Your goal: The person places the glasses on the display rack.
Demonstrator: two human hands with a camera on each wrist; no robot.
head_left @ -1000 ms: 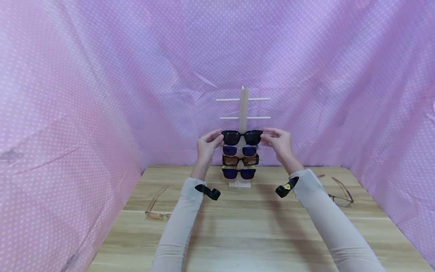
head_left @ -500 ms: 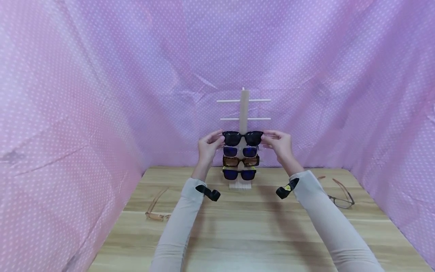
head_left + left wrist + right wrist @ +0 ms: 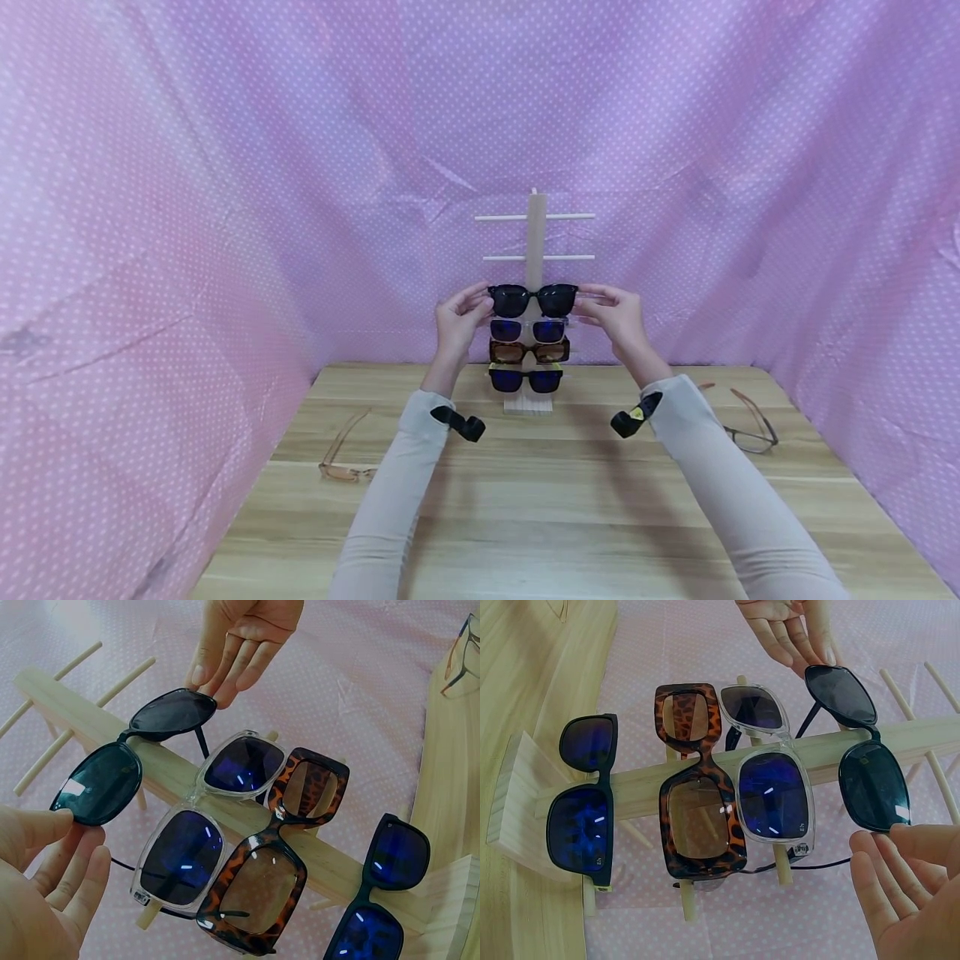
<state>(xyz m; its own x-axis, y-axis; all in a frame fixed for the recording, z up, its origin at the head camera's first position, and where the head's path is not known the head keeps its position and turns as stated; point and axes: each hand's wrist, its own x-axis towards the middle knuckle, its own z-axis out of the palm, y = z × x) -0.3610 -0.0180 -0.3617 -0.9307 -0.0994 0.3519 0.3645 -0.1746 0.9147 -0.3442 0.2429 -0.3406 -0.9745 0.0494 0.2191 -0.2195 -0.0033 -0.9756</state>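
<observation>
A pair of black sunglasses (image 3: 511, 301) is held level in front of a wooden display rack (image 3: 535, 233), below its two upper rods. My left hand (image 3: 457, 325) pinches one outer corner of the frame between thumb and fingers. At the opposite corner my right hand (image 3: 617, 315) grips it the same way, thumb in front and fingers behind. The left wrist view shows the dark lenses (image 3: 99, 782) crossing the rack's post. Just below hang clear-framed sunglasses (image 3: 772, 796) with blue lenses, then tortoiseshell sunglasses (image 3: 739, 840), then black-framed sunglasses (image 3: 580, 829) with blue lenses at the bottom.
The rack's base (image 3: 528, 404) stands toward the back of a wood-grain table (image 3: 525, 517). Light brown eyeglasses (image 3: 341, 472) lie at left, partly behind my sleeve. Dark-rimmed eyeglasses (image 3: 772, 433) lie at right. Pink dotted cloth (image 3: 225, 208) hangs around the table.
</observation>
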